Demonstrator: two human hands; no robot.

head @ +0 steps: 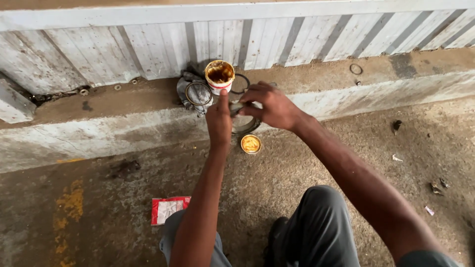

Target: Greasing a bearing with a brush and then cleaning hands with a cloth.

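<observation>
My left hand [219, 118] and my right hand [273, 106] meet over a dark round metal ring part [246, 125] at the ledge edge, both gripping it; a small grey piece [236, 107] shows between the fingers. Just behind stands an open white tub of brown grease [219, 75]. Its yellow-smeared lid [251, 144] lies on the floor below my hands. A round grey metal part [198, 93] on a rag sits left of the tub.
A concrete ledge [123, 106] runs below a white corrugated wall [307, 39]. A thin ring [356, 68] lies on the ledge at right. A red and white packet [167, 208] lies on the dirty floor near my knees [316, 222].
</observation>
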